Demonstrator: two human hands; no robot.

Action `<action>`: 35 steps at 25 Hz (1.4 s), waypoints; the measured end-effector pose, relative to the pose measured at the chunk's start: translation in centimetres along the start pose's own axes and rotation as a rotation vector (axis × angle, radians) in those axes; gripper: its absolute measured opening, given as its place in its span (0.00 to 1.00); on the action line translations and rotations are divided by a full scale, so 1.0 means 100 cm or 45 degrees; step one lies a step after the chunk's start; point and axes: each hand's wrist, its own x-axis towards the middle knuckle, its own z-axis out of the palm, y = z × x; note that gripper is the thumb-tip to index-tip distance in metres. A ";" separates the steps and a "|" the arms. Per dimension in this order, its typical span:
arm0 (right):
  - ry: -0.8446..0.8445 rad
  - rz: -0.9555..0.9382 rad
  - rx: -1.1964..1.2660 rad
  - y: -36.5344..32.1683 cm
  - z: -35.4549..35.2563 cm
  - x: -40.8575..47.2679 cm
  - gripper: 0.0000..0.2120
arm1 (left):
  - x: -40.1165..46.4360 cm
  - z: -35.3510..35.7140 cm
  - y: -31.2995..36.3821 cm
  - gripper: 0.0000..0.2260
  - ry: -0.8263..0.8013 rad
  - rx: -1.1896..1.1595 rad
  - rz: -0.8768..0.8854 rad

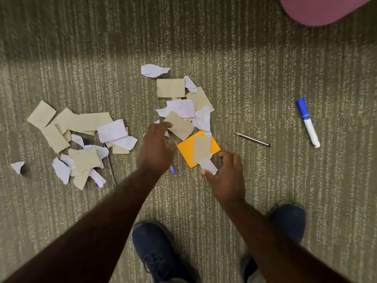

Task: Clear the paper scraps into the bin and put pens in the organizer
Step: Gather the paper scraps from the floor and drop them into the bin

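Torn paper scraps lie on the carpet in two heaps: a left pile of tan and white pieces, and a middle pile. An orange square sheet lies at the near edge of the middle pile with a tan scrap on it. My left hand hovers with its fingertips at a tan scrap. My right hand is spread, its thumb touching a small white scrap. A blue-capped marker and a pencil lie to the right. A blue pen peeks out under my left wrist.
A thin dark pen lies along the left pile's right side. A lone white scrap sits far left. A pink rounded object fills the top right corner. My two dark blue shoes stand on the striped carpet below.
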 end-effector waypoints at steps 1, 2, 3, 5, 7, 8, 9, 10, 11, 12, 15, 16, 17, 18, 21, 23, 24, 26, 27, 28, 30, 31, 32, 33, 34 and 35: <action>0.000 -0.013 0.001 0.000 -0.001 0.004 0.22 | 0.005 -0.001 -0.001 0.20 0.004 0.033 -0.007; -0.007 -0.035 0.010 0.001 -0.001 0.008 0.17 | 0.010 0.000 -0.001 0.21 0.007 0.055 -0.024; -0.020 -0.062 0.028 0.001 -0.001 0.012 0.12 | 0.014 0.001 -0.002 0.22 0.013 0.070 -0.043; -0.021 -0.131 0.102 0.001 -0.001 0.017 0.07 | 0.022 0.005 -0.003 0.23 0.021 0.123 -0.058; 0.048 -0.208 0.204 -0.004 0.000 0.019 0.07 | 0.027 0.009 -0.002 0.25 0.030 0.232 -0.012; 0.086 -0.248 0.228 -0.009 0.000 0.021 0.07 | 0.029 0.011 -0.001 0.26 0.034 0.314 0.028; 0.109 -0.284 0.218 -0.014 0.001 0.024 0.07 | 0.031 0.013 -0.001 0.26 0.035 0.399 0.068; 0.114 -0.307 0.183 -0.020 0.003 0.027 0.06 | 0.033 0.014 -0.001 0.25 0.031 0.468 0.099; 0.111 -0.314 0.142 -0.025 0.005 0.032 0.06 | 0.034 0.015 0.000 0.24 0.026 0.508 0.115; 0.107 -0.309 0.105 -0.031 0.007 0.036 0.07 | 0.035 0.016 0.000 0.22 0.022 0.524 0.117; 0.120 -0.272 0.054 -0.044 0.012 0.049 0.09 | 0.038 0.015 0.000 0.17 0.046 0.532 0.089; 0.118 -0.252 0.079 -0.046 0.013 0.052 0.10 | 0.039 0.013 -0.001 0.15 0.060 0.528 0.075; 0.113 -0.241 0.118 -0.048 0.013 0.055 0.12 | 0.039 0.010 -0.003 0.12 0.068 0.511 0.061; 0.103 -0.246 0.157 -0.048 0.012 0.058 0.13 | 0.039 0.007 -0.004 0.10 0.068 0.478 0.046; 0.066 -0.260 0.208 -0.048 0.008 0.063 0.13 | 0.041 -0.004 -0.007 0.07 0.101 0.233 -0.034; 0.087 -0.216 0.287 -0.051 0.003 0.069 0.10 | 0.048 -0.009 -0.005 0.08 0.151 0.072 -0.049; 0.112 -0.204 0.333 -0.053 0.001 0.073 0.09 | 0.053 -0.010 -0.004 0.09 0.149 0.045 -0.031; 0.170 -0.230 0.325 -0.059 -0.002 0.082 0.07 | 0.063 -0.008 -0.003 0.14 0.086 0.124 0.032; 0.190 -0.247 0.276 -0.062 -0.003 0.086 0.06 | 0.067 -0.005 -0.003 0.15 0.066 0.226 0.069; 0.196 -0.253 0.205 -0.064 -0.003 0.090 0.07 | 0.072 -0.002 -0.004 0.15 0.057 0.326 0.103; 0.180 -0.230 0.073 -0.069 -0.004 0.097 0.08 | 0.077 0.004 -0.005 0.14 0.040 0.411 0.151; 0.163 -0.217 0.047 -0.071 -0.003 0.101 0.08 | 0.078 0.007 -0.005 0.14 0.032 0.413 0.169; 0.139 -0.212 0.057 -0.074 -0.004 0.104 0.09 | 0.077 0.010 -0.005 0.14 0.031 0.403 0.178; 0.115 -0.213 0.100 -0.076 -0.005 0.108 0.09 | 0.076 0.013 -0.004 0.14 0.037 0.371 0.174; 0.088 -0.218 0.154 -0.078 -0.006 0.111 0.10 | 0.076 0.015 -0.003 0.14 0.052 0.315 0.158; 0.065 -0.222 0.192 -0.080 -0.007 0.113 0.11 | 0.075 0.015 -0.001 0.15 0.072 0.248 0.130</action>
